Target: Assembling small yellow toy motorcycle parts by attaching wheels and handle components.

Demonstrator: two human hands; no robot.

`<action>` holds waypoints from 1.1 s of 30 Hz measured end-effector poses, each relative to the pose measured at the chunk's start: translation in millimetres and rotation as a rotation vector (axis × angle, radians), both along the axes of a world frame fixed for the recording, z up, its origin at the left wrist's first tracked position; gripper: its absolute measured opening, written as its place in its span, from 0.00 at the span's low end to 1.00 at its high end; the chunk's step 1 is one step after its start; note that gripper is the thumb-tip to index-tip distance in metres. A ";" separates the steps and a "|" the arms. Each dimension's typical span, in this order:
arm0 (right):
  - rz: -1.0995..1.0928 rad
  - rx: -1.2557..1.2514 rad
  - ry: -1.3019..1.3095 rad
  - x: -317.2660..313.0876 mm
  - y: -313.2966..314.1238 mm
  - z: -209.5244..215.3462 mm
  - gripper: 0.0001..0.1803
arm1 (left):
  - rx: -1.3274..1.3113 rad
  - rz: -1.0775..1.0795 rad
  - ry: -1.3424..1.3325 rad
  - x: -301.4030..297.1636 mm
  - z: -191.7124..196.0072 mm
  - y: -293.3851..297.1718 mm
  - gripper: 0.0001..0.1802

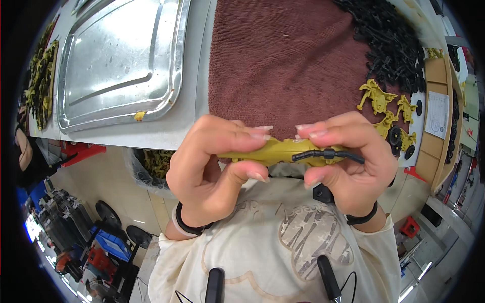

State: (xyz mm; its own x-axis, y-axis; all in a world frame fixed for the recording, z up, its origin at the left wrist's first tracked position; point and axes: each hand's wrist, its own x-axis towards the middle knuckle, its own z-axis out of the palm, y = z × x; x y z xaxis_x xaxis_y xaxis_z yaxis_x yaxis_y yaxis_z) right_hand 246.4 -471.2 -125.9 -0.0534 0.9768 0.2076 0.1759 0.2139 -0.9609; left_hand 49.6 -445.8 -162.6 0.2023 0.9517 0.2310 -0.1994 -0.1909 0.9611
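Note:
Between both hands, in front of my chest, I hold a long yellow plastic toy part (278, 152) level. A thin, bent black plastic bar (327, 154) lies along its right half. My left hand (212, 164) pinches the left end between thumb and fingers. With thumb and fingers above and below, my right hand (353, 159) grips the right end beside the black bar. The fingers cover both ends of the part. A brown towel (283, 76) spreads on the table just beyond my hands.
Black plastic pieces (389, 45) are heaped at the towel's far right. Several yellow toy parts (376, 96) and black wheels (395, 136) lie near its right edge. A metal tray (121, 55) is at left, a lined bin (156, 164) below it. A cardboard box (437, 70) stands right.

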 end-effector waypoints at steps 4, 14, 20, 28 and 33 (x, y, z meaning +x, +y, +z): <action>-0.005 0.030 0.029 3.2 -4.6 -1.0 0.21 | 0.105 0.008 0.015 4.0 3.0 0.8 0.16; -0.058 -0.183 0.681 10.7 -1.9 -8.8 0.24 | -0.200 -0.197 -0.236 8.8 10.3 3.3 0.35; 0.050 -0.217 0.693 12.8 -2.7 -16.1 0.25 | -0.162 0.008 -0.061 22.5 11.3 -9.3 0.22; 0.048 -0.250 0.561 7.5 -5.0 -20.5 0.25 | -0.050 -0.031 -0.111 30.6 2.3 -13.6 0.20; 0.103 0.020 0.302 9.9 0.4 -27.6 0.20 | 0.133 0.011 0.033 30.5 -3.5 -10.6 0.17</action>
State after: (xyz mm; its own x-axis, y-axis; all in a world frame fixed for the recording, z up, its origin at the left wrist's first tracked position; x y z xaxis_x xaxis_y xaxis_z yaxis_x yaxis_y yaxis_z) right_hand 256.3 -470.9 -153.5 -0.0853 0.9649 0.2486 -0.1400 0.2354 -0.9618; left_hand 80.1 -456.4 -166.1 0.2015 0.9154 0.3486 -0.1648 -0.3191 0.9333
